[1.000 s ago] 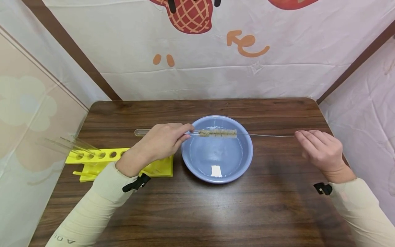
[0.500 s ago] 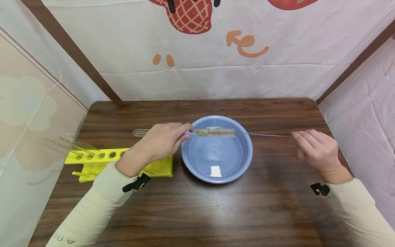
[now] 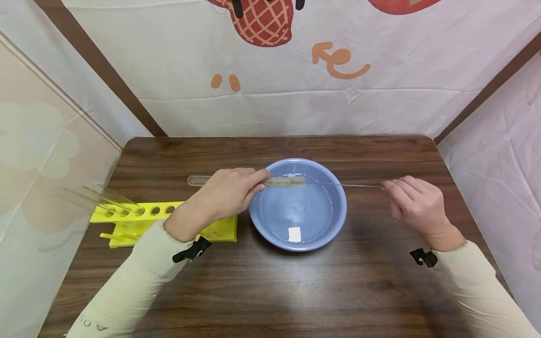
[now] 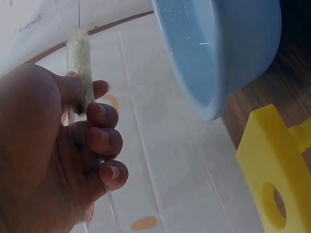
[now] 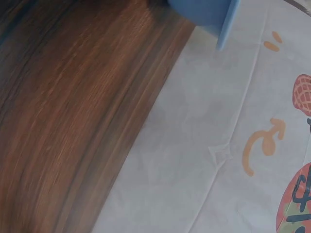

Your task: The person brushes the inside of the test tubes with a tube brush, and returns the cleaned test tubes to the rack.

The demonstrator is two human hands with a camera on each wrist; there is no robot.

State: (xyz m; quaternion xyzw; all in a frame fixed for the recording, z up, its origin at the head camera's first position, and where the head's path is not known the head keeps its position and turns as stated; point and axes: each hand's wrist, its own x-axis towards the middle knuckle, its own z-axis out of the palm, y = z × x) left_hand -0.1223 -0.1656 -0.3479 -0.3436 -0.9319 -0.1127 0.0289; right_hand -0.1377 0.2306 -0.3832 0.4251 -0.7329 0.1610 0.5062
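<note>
My left hand (image 3: pixel 230 190) grips a clear glass test tube (image 3: pixel 197 180) near its mouth, its rounded end pointing left. In the left wrist view the bristles of a test tube brush (image 4: pixel 80 63) sit mostly inside the tube, a tuft sticking out at the mouth. My right hand (image 3: pixel 416 204) pinches the far end of the brush's thin wire handle (image 3: pixel 359 186), which runs level to the right. Beneath the brush stands a blue basin (image 3: pixel 297 241) with water in it. The right wrist view does not show the right hand.
A yellow test tube rack (image 3: pixel 148 211) stands on the left, partly behind the left forearm, with several glass tubes leaning in its left holes. The wooden table (image 3: pixel 296 295) ends at the back against a printed cloth wall (image 3: pixel 291 110).
My right hand has moved left, pushing the brush deeper into the test tube; less of the bristles shows outside. The left hand keeps nearly the same place.
</note>
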